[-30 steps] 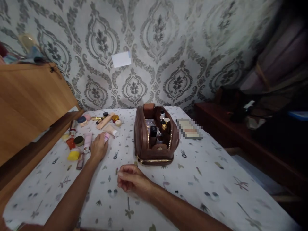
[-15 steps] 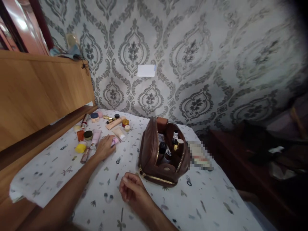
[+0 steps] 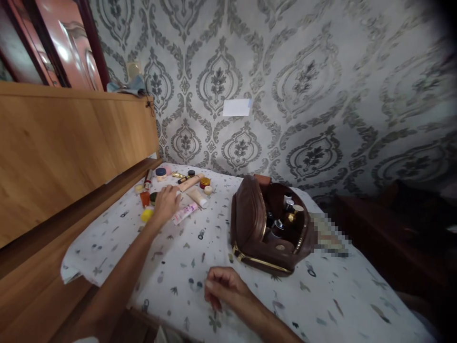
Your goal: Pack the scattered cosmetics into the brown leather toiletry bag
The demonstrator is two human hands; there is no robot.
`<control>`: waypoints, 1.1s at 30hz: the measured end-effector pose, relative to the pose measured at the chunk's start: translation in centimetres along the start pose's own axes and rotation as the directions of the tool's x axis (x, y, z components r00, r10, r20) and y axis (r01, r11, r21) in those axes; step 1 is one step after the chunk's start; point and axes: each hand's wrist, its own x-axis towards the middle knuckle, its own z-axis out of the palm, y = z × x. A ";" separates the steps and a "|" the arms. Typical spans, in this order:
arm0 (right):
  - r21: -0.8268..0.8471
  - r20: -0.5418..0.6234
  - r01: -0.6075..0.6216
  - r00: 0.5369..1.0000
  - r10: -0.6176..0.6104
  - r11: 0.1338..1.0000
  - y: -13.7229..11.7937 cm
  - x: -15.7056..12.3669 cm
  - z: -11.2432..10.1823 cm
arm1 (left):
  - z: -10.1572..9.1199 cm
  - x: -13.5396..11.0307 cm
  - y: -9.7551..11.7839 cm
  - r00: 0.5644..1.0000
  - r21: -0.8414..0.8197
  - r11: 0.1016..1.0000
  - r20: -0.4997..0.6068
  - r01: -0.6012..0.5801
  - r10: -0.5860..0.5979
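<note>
My left hand [image 3: 167,202] reaches among the cosmetics on the left of the bed, palm down. Its fingers are together and bent over; whatever lies under them is hidden. Just right of it lies a pink patterned tube [image 3: 184,213], apart from the fingers. Beyond are a beige tube with a white cap [image 3: 197,197] and a longer peach tube [image 3: 191,182]. A dark green-lidded jar [image 3: 153,197] is partly covered by this hand. My right hand [image 3: 225,288] hovers low over the sheet, loosely curled and empty, left of and nearer than an open brown makeup bag [image 3: 250,214].
Several small bottles [image 3: 289,204] stand inside the bag. Around my left hand are an orange pot [image 3: 144,199], a yellow item [image 3: 146,216], a blue-lidded jar [image 3: 161,174] and a gold-lidded jar [image 3: 204,182]. A wooden headboard [image 3: 78,152] borders the left.
My left hand has left the pink tube and shifted left, covering where a lavender tube lay. My right hand stays curled. The view has turned left, so things sit farther right.
</note>
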 end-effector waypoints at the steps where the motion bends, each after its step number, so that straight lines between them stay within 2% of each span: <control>1: -0.026 0.003 -0.001 1.000 0.001 1.000 -0.5 0.3 0.3 | -0.6 0.3 -1.5 1.000 0.004 1.000 -0.012 0.027 -0.027; 4: -0.058 0.010 0.020 1.000 -0.020 0.998 -2.0 2.4 1.6 | -1.2 0.5 -6.1 0.994 0.003 0.994 -0.022 0.106 -0.105; 7: -0.037 0.029 0.040 0.999 -0.039 0.999 -2.7 5.6 3.4 | -0.5 0.0 -9.9 0.990 -0.038 0.989 0.002 0.142 -0.142; 11: -0.066 0.026 0.059 0.998 -0.057 0.996 -1.7 9.2 5.4 | 0.7 -0.4 -13.3 0.991 -0.127 0.983 0.025 0.132 -0.130; 14: -0.213 0.016 0.123 0.992 -0.122 0.969 -0.3 9.8 5.9 | 1.1 -0.3 -15.3 0.990 -0.202 0.970 0.038 0.139 -0.134; 17: -0.435 0.063 0.242 0.969 -0.239 0.867 0.5 9.4 5.9 | 1.4 -0.2 -16.7 0.988 -0.293 0.943 0.051 0.156 -0.148; 20: -0.527 0.119 0.298 0.953 -0.278 0.796 0.7 9.0 5.8 | 1.7 0.0 -17.3 0.985 -0.395 0.902 0.070 0.174 -0.159; 28: -0.507 0.112 0.267 0.963 -0.245 0.820 0.6 9.3 5.5 | 1.8 -0.7 -18.5 0.950 -0.613 0.727 0.200 0.311 -0.238; 33: -0.507 0.113 0.269 0.963 -0.246 0.819 0.3 9.1 5.7 | 0.1 -1.4 -19.6 0.934 -0.606 0.711 0.253 0.358 -0.254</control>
